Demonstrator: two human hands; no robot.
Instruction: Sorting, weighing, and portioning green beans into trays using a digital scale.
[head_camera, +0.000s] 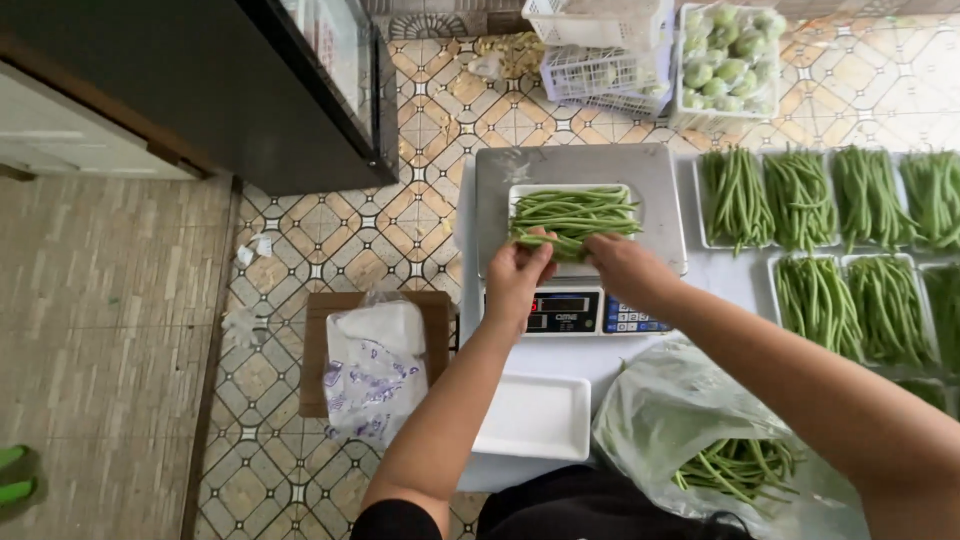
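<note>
Lower left: a cardboard box (318, 350) on the floor, white bag (375, 365) on top. Centre: a scale (580, 230) on the table (720, 275), carrying a white tray of beans (572, 215). Left hand (518, 280), fingers closed on bean ends at the tray's near edge. Right hand (625, 265) beside it, fingers pinching beans too. Lower centre: empty tray (535, 415). Right: bean-filled trays (800, 200), a plastic bag (690, 420) of beans.

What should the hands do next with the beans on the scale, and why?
Probably tuck the stray ends in: both the left hand and right hand touch the long green beans, which overhang the white foam tray on the steel scale.
</note>
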